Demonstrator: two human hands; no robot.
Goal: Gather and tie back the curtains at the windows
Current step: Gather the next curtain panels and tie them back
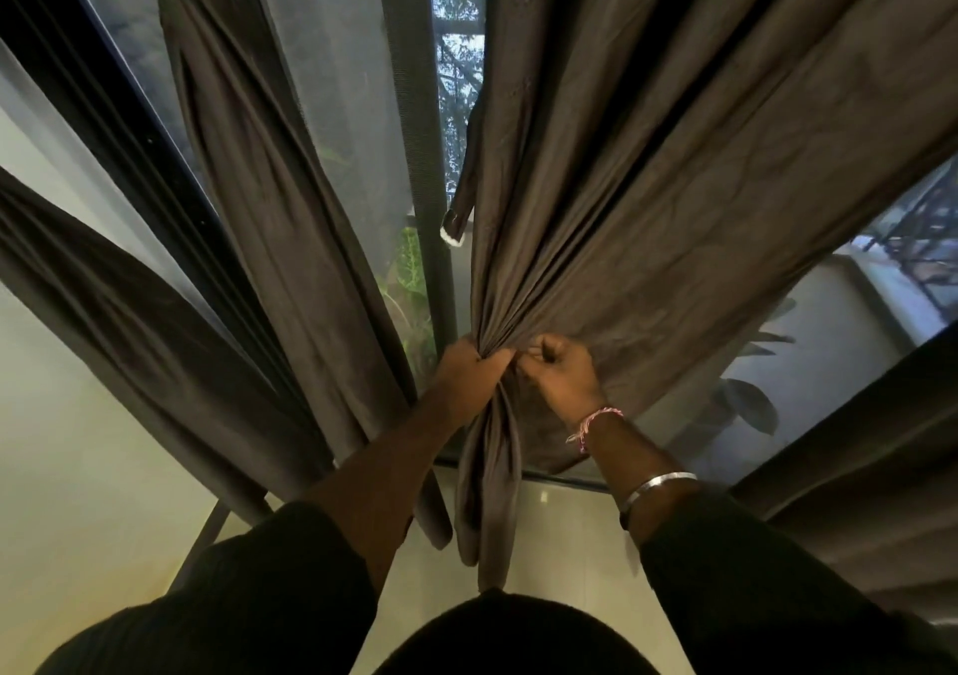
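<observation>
Here the left hand [469,366] grips the gathered folds of the dark curtain [648,197] right of the window frame [414,130], while the right hand [562,371], just beside it, pinches more cloth; a tie strap [461,192] hangs nearby.

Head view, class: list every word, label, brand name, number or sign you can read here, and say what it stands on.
None can be read. The curtain, its hanging tie-back strap, the window frame and the bangle carry no visible lettering. The white patch at the strap's end shows no writing.
</observation>
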